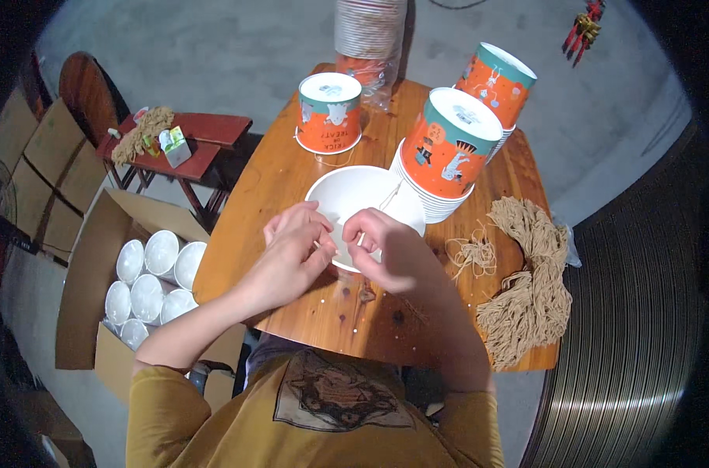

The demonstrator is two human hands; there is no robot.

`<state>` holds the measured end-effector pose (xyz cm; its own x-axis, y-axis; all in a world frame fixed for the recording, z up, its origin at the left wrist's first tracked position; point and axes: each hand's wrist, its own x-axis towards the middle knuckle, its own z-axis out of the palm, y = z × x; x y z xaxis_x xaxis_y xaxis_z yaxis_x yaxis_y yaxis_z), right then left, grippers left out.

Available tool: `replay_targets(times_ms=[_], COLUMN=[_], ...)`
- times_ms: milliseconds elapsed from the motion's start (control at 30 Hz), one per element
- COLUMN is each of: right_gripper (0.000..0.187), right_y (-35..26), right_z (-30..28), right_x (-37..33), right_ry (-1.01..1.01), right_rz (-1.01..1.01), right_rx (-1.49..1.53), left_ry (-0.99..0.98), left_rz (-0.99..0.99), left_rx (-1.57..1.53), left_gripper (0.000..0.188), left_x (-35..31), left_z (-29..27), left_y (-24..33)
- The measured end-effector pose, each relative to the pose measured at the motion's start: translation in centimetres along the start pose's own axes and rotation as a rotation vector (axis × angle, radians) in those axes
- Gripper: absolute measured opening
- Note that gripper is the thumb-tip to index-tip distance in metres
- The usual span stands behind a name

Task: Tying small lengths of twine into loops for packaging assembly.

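Note:
A white paper bucket [354, 195] lies on its side on the wooden table [307, 304], its open mouth toward me. My left hand [292, 246] and my right hand [385, 249] both pinch its near rim, fingertips close together, with a thin tan string [391, 196] running up from the rim. An upside-down orange and teal bucket [329, 113] stands behind. A stack of the same buckets [448, 152] leans at the right, another stack [497, 82] behind it. A pile of tan string [530, 288] lies at my right.
An open cardboard box [97, 288] holding several white buckets [155, 277] sits on the floor at my left. A low red bench [206, 129] carries string and a small carton. A tall wrapped stack of buckets [368, 39] stands at the table's far edge.

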<state>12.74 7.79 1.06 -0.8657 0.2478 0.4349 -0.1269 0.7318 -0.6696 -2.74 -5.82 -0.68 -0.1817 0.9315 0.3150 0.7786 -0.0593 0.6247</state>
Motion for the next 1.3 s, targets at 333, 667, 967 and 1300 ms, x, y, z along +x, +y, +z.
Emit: replay_targets(times_ms=[333,667,967,1300], right_gripper=[0.016,0.010,0.008,0.013], right_y=[-0.7,-1.1,-1.4,0.6], right_z=[0.6,0.9,0.7,0.5], right_x=[-0.1,-0.2,-0.1,-1.0], right_ry=[-0.069,-0.063,-0.059,-0.059], right_rz=[0.161,0.234,0.269,0.125], right_rx=[-0.047,-0.150,-0.147,-0.206], left_ry=[0.000,-0.043,-0.002,0.026], left_rz=[-0.031,-0.031,-0.018,-0.037], left_rx=[-0.031,0.019,-0.009,-0.050], left_gripper=[0.015,0.016,0.013,0.014], left_x=[0.2,0.2,0.5,0.5], left_z=[-0.1,0.1,0.0,0.3], left_y=[0.0,-0.5,0.0,0.2])
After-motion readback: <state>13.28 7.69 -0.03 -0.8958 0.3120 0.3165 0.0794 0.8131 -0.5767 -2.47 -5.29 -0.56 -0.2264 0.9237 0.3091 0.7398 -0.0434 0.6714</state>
